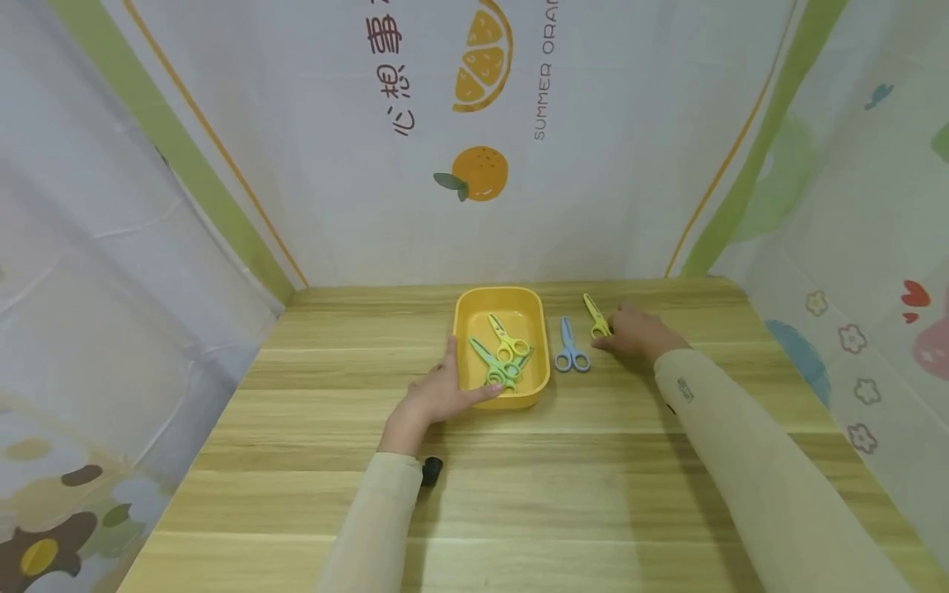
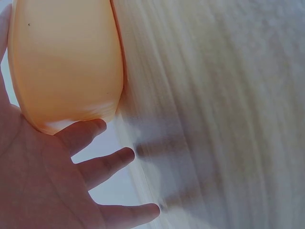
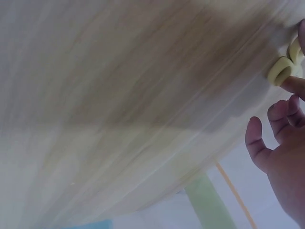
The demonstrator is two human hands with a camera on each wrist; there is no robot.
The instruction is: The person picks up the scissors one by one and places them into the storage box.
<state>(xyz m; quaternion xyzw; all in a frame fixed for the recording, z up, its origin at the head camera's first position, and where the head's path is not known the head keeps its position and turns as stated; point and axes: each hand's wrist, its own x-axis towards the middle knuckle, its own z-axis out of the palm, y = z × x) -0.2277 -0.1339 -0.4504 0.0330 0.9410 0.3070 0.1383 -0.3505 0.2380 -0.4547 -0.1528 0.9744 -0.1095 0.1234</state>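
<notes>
A yellow plastic box (image 1: 511, 402) stands on the table, with yellow scissors (image 1: 498, 327) and green scissors (image 1: 485, 356) inside, their handles overlapping. My left hand (image 1: 436, 394) rests against its near left corner, thumb along the front rim. In the left wrist view the other fingers (image 2: 107, 164) are spread and straight beside the box's outer wall. To the right of the box, my right hand (image 1: 639, 333) pinches another yellow pair of scissors (image 1: 595, 313) by the handle loops (image 3: 280, 71), blades pointing away. Between it and the box lie blue scissors (image 1: 567, 336).
The wood-grain table (image 1: 563, 494) ends at a white printed curtain (image 1: 593, 214) at the back. More printed cloth hangs at both sides. A small black object (image 1: 432, 471) sits by the left wrist.
</notes>
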